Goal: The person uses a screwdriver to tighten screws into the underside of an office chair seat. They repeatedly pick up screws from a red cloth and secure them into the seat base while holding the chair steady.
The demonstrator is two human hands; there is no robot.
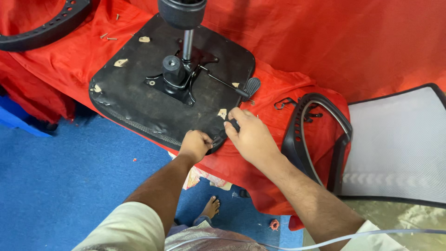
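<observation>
An upside-down black chair seat [134, 88] lies on a red cloth [325, 42], with a metal mechanism plate [179, 76], a gas cylinder [187, 44] and a lever with a paddle handle [251, 86] fixed to its underside. My left hand [195, 145] is closed at the seat's near corner, pinching the fabric edge. My right hand [248, 135] rests on the same corner, its fingers on a small dark object that I cannot make out.
A black chair armrest [320, 135] and a grey mesh backrest [399, 144] lie to the right. Another black plastic part [46, 28] sits top left. Loose screws [109, 37] lie on the cloth. Blue floor [60, 176] and my bare foot [211, 207] are below.
</observation>
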